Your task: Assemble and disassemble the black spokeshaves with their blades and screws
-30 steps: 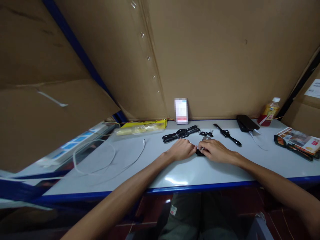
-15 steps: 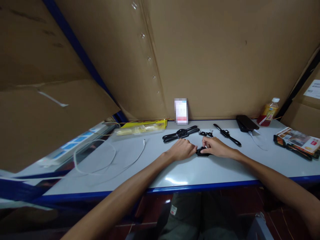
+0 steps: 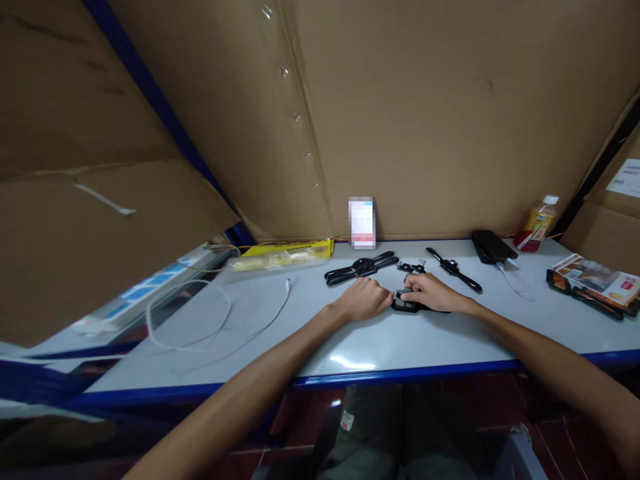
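A black tool with a flat grey middle (image 3: 407,306) lies on the grey-white table near its front edge. My left hand (image 3: 364,299) is closed around its left end, so that handle is mostly hidden. My right hand (image 3: 431,292) is closed at the middle, fingertips pinching a small dark piece on it; the right handle shows under the wrist. Just behind are small black parts (image 3: 411,267). Black handled tools (image 3: 362,268) lie crossed behind my left hand, and another black tool (image 3: 454,269) rests diagonally behind my right hand.
A phone (image 3: 363,223) leans on the cardboard wall. Left are a yellow packet (image 3: 285,257), a white cable (image 3: 231,308) and a power strip (image 3: 145,290). Right are a dark phone-like device (image 3: 493,247), a bottle (image 3: 538,225) and printed packaging (image 3: 597,283).
My right fingers have shifted slightly on the tool, and more of its grey middle and right handle shows. My left hand has hardly moved.
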Demonstrator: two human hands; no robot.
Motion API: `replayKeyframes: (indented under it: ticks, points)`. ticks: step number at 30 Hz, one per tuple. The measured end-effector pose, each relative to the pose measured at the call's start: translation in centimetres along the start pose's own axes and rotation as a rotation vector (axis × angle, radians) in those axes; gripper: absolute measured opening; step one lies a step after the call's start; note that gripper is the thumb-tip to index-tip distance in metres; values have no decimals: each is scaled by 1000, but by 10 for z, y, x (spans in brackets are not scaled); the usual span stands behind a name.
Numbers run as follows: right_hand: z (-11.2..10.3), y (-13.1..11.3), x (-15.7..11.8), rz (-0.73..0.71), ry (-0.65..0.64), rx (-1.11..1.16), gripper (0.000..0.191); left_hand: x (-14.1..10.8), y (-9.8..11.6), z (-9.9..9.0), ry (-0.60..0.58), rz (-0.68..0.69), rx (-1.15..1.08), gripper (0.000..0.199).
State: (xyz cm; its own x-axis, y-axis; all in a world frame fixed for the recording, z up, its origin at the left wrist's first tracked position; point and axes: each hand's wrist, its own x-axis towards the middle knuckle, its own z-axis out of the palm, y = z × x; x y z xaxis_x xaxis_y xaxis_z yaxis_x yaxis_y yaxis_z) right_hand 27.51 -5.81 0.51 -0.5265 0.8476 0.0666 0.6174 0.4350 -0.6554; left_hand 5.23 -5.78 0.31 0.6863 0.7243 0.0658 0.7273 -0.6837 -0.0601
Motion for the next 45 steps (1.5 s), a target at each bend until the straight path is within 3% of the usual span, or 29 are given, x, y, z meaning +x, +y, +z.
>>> replayKeyframes:
  ticks: [6,10,15,20,32,45]
  points:
    - [-16,19,9,28,67,96,29,0,-4,3,18,13,-38,56]
    - [-39,39,16,104,202,163,32,-1,-5,4,31,23,-51,56]
    - [-65,53,19,254,403,-37,27,0,-5,4,11,19,-27,56]
    - [-71,51,15,364,371,-327,28,-1,-6,5,6,12,-36,56]
    - [-58,44,11,509,243,-499,28,0,-7,7,45,30,-97,57]
    - [-47,37,4,478,211,-594,33,-1,-5,4,-5,4,-55,56]
